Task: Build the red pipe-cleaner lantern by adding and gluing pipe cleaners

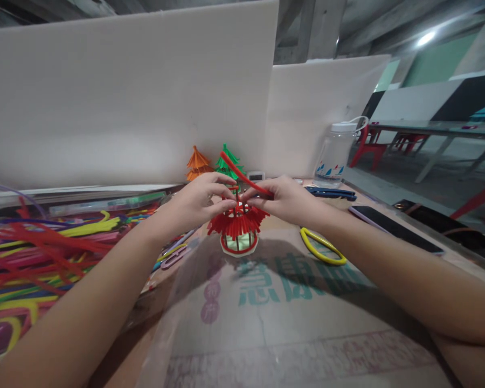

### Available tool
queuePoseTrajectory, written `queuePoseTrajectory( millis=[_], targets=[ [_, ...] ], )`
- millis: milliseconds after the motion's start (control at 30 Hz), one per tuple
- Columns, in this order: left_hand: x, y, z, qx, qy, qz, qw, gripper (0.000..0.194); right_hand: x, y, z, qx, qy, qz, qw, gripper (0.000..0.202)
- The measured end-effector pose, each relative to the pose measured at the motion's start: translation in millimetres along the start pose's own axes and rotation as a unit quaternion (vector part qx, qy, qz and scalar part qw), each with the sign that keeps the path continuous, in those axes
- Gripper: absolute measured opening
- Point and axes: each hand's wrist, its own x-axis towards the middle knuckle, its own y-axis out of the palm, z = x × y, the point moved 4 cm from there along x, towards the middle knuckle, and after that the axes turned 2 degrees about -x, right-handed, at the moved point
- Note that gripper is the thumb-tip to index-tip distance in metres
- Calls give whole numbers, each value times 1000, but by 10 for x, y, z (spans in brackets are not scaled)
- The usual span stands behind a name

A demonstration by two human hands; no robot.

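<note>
A small model pavilion (238,223) made of red pipe cleaners, with a fringed roof, thin posts and a pale base, stands upright in front of me. My left hand (204,199) is at its upper left, thumb and fingers closed around the top of the frame; the exact contact is partly hidden. From the other side, my right hand (283,198) pinches a red pipe cleaner (240,173), whose free end sticks up to the left. The thumb and fingertips of that hand are close to the pavilion's top.
Behind the hands stand an orange model (197,161) and a green model (228,159). Loose coloured pipe cleaners (44,242) fill the left side. Yellow-handled scissors (323,248), a phone (396,229), dark blue-handled pliers (331,193) and a clear bottle (334,153) lie or stand to the right.
</note>
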Motion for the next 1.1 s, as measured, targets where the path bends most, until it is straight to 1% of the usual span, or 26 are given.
queuePoseTrajectory(
  millis=[167, 400, 500, 600, 700, 867, 1100],
  targets=[
    [6, 17, -99, 8, 26, -12, 1000, 18, 5, -26, 11, -20, -9, 9, 1000, 23],
    [-8, -16, -52, 1, 37, 4, 999, 17, 7, -26, 20, -12, -12, 28, 999, 24],
    [-13, -36, -40, -7, 29, 13, 999, 19, 2, -32, 35, -6, -10, 27, 1000, 24],
    [-22, -51, -51, -14, 22, 3, 1000, 22, -1, -49, 54, -12, -4, 19, 1000, 24],
    [-28, -45, -61, -4, 24, -7, 1000, 21, -2, -58, 69, -14, 0, 20, 1000, 23],
    [-13, -12, -57, 23, 7, -7, 1000, 22, -3, -52, 64, -15, -4, 16, 1000, 22],
    [11, -2, -99, 36, 16, -11, 999, 22, 3, -41, 54, -16, -3, 19, 1000, 24]
  ],
)
